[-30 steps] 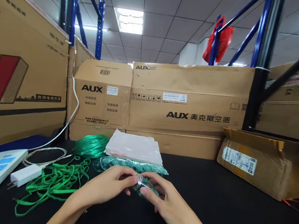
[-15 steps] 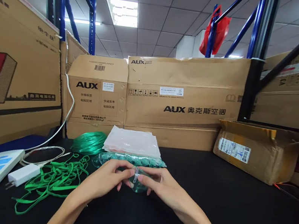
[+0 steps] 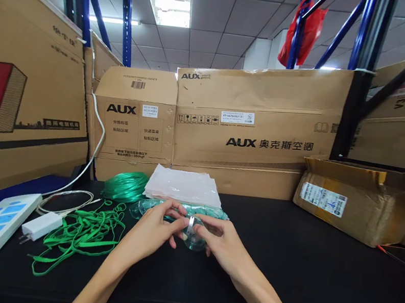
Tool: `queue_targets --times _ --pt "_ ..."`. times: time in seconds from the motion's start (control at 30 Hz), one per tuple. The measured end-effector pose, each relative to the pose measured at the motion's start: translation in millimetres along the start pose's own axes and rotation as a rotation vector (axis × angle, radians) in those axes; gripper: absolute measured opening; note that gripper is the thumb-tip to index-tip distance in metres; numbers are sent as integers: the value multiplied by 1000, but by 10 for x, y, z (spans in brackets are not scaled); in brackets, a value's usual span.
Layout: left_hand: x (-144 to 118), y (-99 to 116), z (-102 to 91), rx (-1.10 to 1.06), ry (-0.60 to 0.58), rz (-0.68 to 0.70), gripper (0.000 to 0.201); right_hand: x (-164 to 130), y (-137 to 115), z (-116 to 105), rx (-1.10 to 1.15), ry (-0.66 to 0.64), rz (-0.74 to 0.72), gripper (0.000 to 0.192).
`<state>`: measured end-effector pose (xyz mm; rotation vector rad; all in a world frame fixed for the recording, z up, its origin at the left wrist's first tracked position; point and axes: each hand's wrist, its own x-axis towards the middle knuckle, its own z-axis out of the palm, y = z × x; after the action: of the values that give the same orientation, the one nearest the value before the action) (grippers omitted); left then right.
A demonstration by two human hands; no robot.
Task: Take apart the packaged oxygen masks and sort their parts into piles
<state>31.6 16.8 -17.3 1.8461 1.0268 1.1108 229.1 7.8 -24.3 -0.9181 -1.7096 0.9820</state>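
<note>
Holding a small clear mask piece [image 3: 194, 235] with a metal strip at lower centre of the frame, the left hand [image 3: 153, 228] and right hand [image 3: 224, 243] pinch it between narrow fingertips; fitting the strip seems in hand; next calls for steady pressing; green straps [image 3: 83, 237] lie left.

The word "AUX" is printed in bold black letters on the small cardboard box [image 3: 136, 119] standing at the back of the table, with blocks of small Chinese print beneath it and a barcode label near its top. The long cardboard box [image 3: 258, 119] to its right carries a small "AUX" at its upper left corner and, lower down, a large "AUX 奥克斯空调"; a white label above that is too small to read. A white shipping label sits on the brown parcel [image 3: 357, 203] at right, its print unreadable.
</note>
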Motion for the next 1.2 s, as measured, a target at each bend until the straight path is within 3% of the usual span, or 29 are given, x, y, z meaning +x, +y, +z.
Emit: queue_targets --times 0.17,0.3,0.67,0.9,1.0,1.2 --pt "-46 124 15 76 -43 -42 29 13 45 4 -8 83 22 34" --pt "-74 176 14 161 -10 -74 31 33 83 9 -4 88 2 31" --pt "-40 184 20 118 57 19 34 11 13 16 -14 56 -51 43" --pt "-44 160 37 203 31 87 31 -11 11 56 -30 133 -59 46" --pt "-54 150 51 271 73 171 26 -24 -5 76 -24 146 -66 48" --pt "-78 202 98 420 197 188 17 -50 -76 66 -144 165 -68 47"
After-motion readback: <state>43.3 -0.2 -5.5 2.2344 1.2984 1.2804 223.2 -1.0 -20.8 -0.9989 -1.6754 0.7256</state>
